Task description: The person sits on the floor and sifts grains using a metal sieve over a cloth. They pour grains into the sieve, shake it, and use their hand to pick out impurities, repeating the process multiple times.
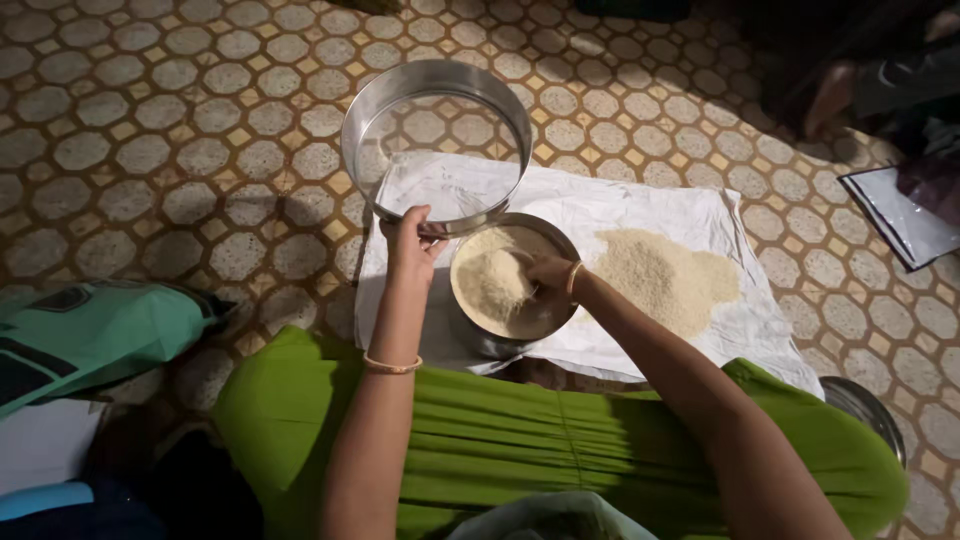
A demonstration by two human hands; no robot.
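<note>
Head view: left hand (412,238) grips sieve (437,145); clear plastic packet (900,215) far right.

Overall light: one warm pool of light is falling on the middle of the tiled floor (150,150), and the corners are sinking into darkness.
Brightest spot: the white cloth (640,205) is glowing almost washed out.
Glare: the steel sieve (436,145) rim is catching soft highlights.
Shadows: the sieve is casting a shadow leftward.
Edges: the tiles are bending outward, wide-lens style.
Sharpness: the centre is looking fairly crisp; the top right corner is dissolving into murk.
</note>
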